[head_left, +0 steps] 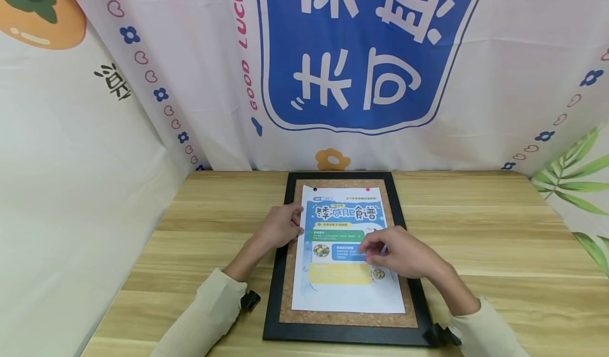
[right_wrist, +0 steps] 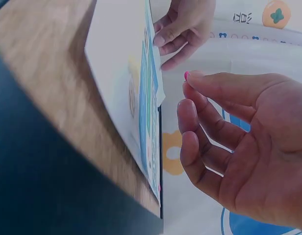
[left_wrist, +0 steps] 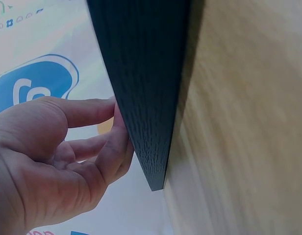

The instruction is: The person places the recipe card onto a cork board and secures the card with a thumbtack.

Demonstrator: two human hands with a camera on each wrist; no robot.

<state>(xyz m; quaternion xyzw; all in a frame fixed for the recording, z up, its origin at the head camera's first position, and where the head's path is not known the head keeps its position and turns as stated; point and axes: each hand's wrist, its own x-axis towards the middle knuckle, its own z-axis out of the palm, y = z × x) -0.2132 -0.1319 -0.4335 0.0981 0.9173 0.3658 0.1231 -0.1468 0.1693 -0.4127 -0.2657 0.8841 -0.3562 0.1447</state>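
Observation:
A printed sheet of paper [head_left: 338, 293] with blue, green and yellow blocks lies on a black-framed corkboard [head_left: 352, 320]. At the sheet's top corners are a black pushpin [head_left: 315, 189] and a pink pushpin [head_left: 368, 189]. My left hand [head_left: 284, 226] rests its bent fingers at the sheet's left edge, thumb and index tips apart; the frame partly hides those tips in the left wrist view. My right hand [head_left: 397, 251] pinches another small pink pushpin [right_wrist: 186, 76] between thumb and index finger, above the sheet's lower right, its other fingers loosely curled.
The corkboard lies on a wooden table [head_left: 480, 230]. A white printed cloth [head_left: 228, 135] hangs behind the table's far edge. Black straps with mounts, such as the left one [head_left: 249, 300], sit at both sleeve cuffs.

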